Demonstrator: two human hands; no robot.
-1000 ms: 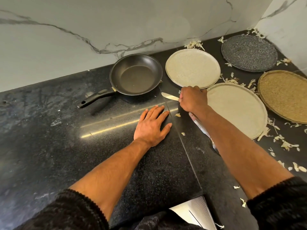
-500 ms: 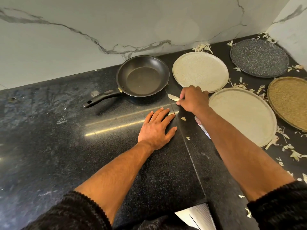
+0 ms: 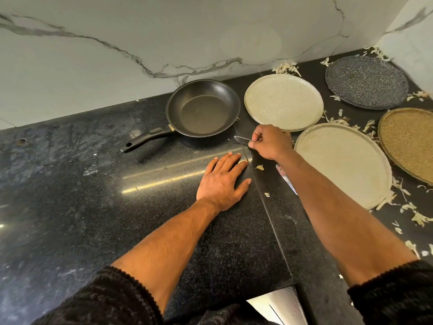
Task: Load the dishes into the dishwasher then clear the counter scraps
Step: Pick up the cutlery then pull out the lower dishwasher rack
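The black non-stick frying pan (image 3: pixel 202 108) is sitting on the dark speckled stone surface (image 3: pixel 93 184) against the white veined marble wall (image 3: pixel 140 43), its handle pointing left and toward the viewer. To its right, the round beige speckled plate (image 3: pixel 283 102) is lying, with the larger round beige plate (image 3: pixel 344 163) before it. Farther right, the dark grey speckled round plate (image 3: pixel 366 81) is lying in the corner, and the round tan woven-textured plate (image 3: pixel 407 141) is lying in front of it. Pale vegetable scraps (image 3: pixel 419 218) are lying around and between the plates. The left hand (image 3: pixel 222 181) is resting flat before the pan; the right hand (image 3: pixel 271 142) is holding a small silver knife (image 3: pixel 241 139) just behind it.
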